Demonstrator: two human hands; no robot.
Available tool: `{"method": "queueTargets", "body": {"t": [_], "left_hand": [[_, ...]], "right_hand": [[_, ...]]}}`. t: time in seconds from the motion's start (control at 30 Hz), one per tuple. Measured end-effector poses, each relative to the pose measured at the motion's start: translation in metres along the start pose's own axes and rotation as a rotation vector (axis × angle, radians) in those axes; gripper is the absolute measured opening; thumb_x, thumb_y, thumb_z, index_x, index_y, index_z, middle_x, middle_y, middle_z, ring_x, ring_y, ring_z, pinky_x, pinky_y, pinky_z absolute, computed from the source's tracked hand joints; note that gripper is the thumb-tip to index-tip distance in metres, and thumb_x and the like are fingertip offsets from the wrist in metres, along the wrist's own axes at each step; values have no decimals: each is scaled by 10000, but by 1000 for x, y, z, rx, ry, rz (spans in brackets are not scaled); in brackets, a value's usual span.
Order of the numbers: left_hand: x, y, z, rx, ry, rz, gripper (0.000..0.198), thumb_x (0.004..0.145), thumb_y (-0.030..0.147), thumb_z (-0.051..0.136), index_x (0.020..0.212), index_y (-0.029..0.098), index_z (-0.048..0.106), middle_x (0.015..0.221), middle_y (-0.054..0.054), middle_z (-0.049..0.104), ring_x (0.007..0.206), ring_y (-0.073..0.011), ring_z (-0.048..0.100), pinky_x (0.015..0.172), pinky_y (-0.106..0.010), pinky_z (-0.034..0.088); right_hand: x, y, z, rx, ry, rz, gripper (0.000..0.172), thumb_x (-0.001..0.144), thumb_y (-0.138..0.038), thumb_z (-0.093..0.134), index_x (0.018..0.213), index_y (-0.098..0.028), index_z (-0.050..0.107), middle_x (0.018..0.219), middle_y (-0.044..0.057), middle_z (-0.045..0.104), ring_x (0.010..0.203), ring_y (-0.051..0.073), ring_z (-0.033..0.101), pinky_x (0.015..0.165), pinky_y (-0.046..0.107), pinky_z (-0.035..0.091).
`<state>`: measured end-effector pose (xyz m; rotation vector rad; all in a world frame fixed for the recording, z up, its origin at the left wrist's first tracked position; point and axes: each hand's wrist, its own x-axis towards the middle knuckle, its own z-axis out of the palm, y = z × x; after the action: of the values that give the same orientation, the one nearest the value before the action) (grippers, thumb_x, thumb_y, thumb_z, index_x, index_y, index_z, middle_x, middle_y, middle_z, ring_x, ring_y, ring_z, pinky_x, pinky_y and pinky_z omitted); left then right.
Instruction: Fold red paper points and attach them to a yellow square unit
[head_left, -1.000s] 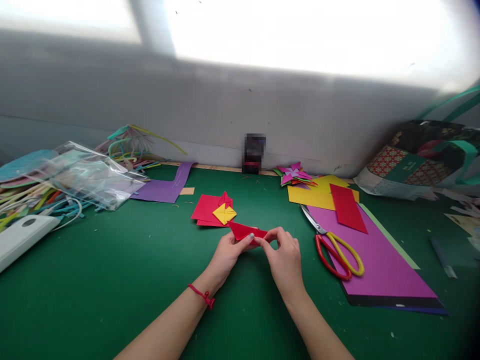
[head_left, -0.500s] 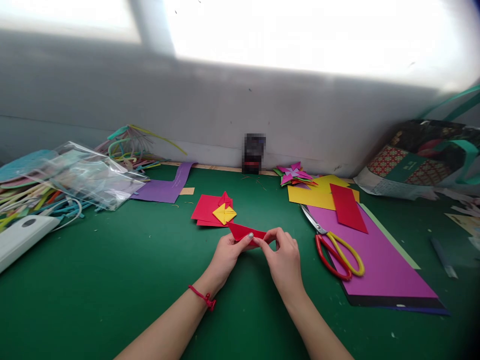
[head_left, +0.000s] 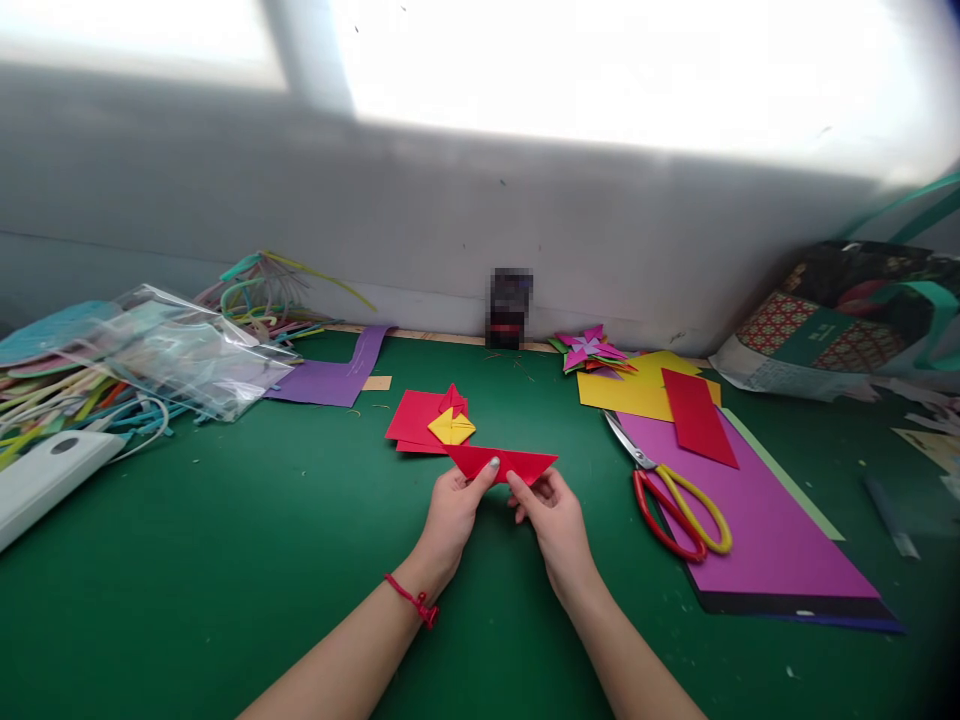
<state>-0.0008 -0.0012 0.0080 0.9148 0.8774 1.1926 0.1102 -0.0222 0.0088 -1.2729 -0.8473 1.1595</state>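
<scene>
Paper [head_left: 504,459]: red, folded, at centre of view.
Left hand [head_left: 450,515]: gripping its eight o'clock side.
Right hand [head_left: 556,520]: gripping its four o'clock side.
Scissors [head_left: 643,461]: three o'clock of paper, partly on magenta sheet [head_left: 772,530].
Yellow origami [head_left: 451,428]: ten o'clock.

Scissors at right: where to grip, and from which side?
Probably by the red handle and yellow handle, from above on the near side. The scissors lie flat with both loops toward the person, while the blades point away and left, so the edges stay clear. The right hand is nearer, but it holds the folded red paper.
</scene>
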Motion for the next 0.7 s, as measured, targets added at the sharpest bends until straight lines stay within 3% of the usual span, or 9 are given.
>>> {"method": "queueTargets", "body": {"t": [0.07,0.17,0.3,0.7], "left_hand": [[-1,1,1,5,-27,-9,204,762,309,541,771,116,604,730,-39,626,669,-133,553,679,-258,442],[-2,3,2,13,-20,-22,213,753,322,549,733,115,595,674,-24,605,621,-121,531,596,-230,433],[-3,4,4,29,19,-36,223,744,329,561,763,110,598,758,-54,630,701,-147,551,636,-244,441],[-3,6,5,55,39,-49,250,721,357,577,759,113,615,750,-57,652,698,-166,572,624,-253,446]], "right_hand": [[-2,1,3,61,-88,41,293,679,-348,641,864,-136,562,659,22,591,520,111,529,416,201,408],[-6,2,5,134,-88,38,255,705,-342,622,832,-124,589,636,34,612,519,117,552,437,211,433],[-7,5,5,197,-78,39,221,722,-334,612,779,-121,591,625,45,631,504,118,573,452,218,456],[-6,6,5,223,-67,78,273,693,-361,634,780,-104,609,635,66,663,522,146,621,489,237,506]]}}
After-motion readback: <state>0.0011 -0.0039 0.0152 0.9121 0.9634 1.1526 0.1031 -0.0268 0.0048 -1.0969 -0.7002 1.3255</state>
